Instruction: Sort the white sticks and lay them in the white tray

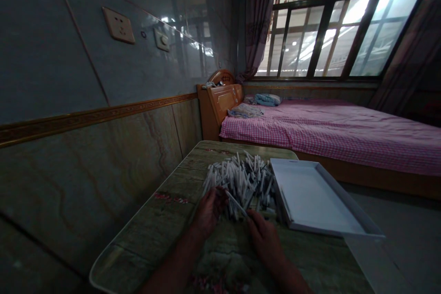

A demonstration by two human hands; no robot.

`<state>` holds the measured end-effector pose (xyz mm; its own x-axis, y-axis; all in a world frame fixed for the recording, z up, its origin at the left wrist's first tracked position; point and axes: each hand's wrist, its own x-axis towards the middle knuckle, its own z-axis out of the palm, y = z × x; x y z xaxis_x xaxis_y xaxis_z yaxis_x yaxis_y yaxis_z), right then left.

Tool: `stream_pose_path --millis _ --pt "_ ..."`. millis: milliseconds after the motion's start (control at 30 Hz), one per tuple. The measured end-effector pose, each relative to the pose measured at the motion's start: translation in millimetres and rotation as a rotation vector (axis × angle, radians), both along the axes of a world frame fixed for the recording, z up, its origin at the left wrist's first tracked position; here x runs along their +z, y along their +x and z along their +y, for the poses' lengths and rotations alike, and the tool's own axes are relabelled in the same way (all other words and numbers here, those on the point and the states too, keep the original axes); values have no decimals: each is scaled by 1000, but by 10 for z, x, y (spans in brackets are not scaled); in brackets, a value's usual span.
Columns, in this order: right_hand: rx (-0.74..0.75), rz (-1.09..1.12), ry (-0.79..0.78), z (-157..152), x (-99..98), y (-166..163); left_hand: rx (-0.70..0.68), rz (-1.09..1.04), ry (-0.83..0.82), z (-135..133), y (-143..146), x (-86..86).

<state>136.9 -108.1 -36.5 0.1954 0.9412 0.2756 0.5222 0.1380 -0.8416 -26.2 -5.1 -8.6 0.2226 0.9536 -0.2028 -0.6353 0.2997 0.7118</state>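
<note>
Over the near edge of a heap of slim white and grey pen-like sticks [241, 177], both my hands meet at one white pen [237, 204]. My right hand [262, 232] grips its near end between thumb and fingers. My left hand [209, 209] is closed with curled fingers at the pen's far tip; the shadow there hides the exact grip. The pen slants from upper left to lower right. To the right of the heap stands a shallow white tray [319, 195], with a thin stick or two lying along its left inner side.
A wood-patterned table [155, 232] with rounded corners carries all this; the tray overhangs its right edge. A tiled wall [138, 170] runs close on the left. Beyond the table is a bed [310, 128] with a pink checked cover, below a window [310, 36].
</note>
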Motion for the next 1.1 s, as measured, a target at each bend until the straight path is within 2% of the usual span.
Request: stream_pose_path --millis 367,633,733,967,1100 --pt "19 -251 -27 2 0 -19 -4 69 29 -51 -2 -18" --pt "-43 -425 160 -25 -30 -20 -14 63 0 -65 8 18" --pt "-46 -461 196 -30 -44 -29 -4 54 -12 -77 21 33" --pt "-64 -479 168 -43 -32 -58 32 19 -82 -73 41 22" --pt "-54 -505 176 -46 -12 -54 34 51 -25 -84 35 9"
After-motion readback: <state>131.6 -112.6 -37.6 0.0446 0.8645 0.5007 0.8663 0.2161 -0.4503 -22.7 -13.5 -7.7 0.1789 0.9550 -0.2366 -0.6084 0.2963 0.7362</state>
